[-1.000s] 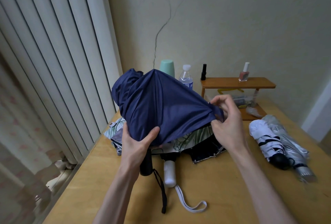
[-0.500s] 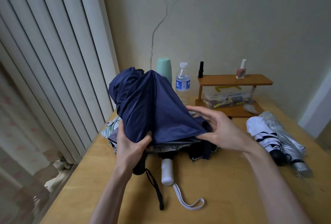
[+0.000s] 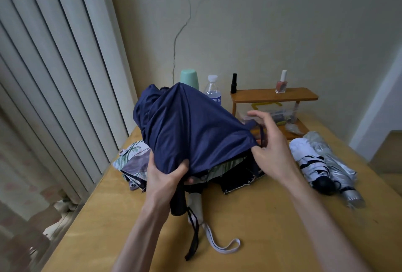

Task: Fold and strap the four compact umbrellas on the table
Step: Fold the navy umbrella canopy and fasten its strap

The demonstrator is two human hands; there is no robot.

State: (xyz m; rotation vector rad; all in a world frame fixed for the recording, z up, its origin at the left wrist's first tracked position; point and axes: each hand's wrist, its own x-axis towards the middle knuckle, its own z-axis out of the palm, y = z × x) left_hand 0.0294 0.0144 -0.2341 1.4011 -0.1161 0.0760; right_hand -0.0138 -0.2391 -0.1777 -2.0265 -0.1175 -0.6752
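Note:
A navy blue umbrella (image 3: pixel 187 128) stands loosely collapsed over the table's middle, its canopy bunched and its black handle hanging below with a dark wrist strap. My left hand (image 3: pixel 165 176) grips the canopy's lower edge around the shaft. My right hand (image 3: pixel 269 147) pinches the fabric edge at the right, next to a thin dark strap. Under it lies a leaf-patterned umbrella (image 3: pixel 134 158) with a white handle (image 3: pixel 195 204) and white loop. A white umbrella (image 3: pixel 309 160) and a silver umbrella (image 3: pixel 335 163) lie rolled at the right.
The wooden table (image 3: pixel 261 239) ends at the left beside vertical blinds (image 3: pixel 54 76). Against the back wall stand a green cup (image 3: pixel 189 77), a water bottle (image 3: pixel 213 90) and a small wooden shelf (image 3: pixel 274 95) with two nail polish bottles and a clear box beneath.
My right hand has shifted up and to the right along the navy canopy's edge, pulling the fabric out. My left hand keeps its grip near the handle.

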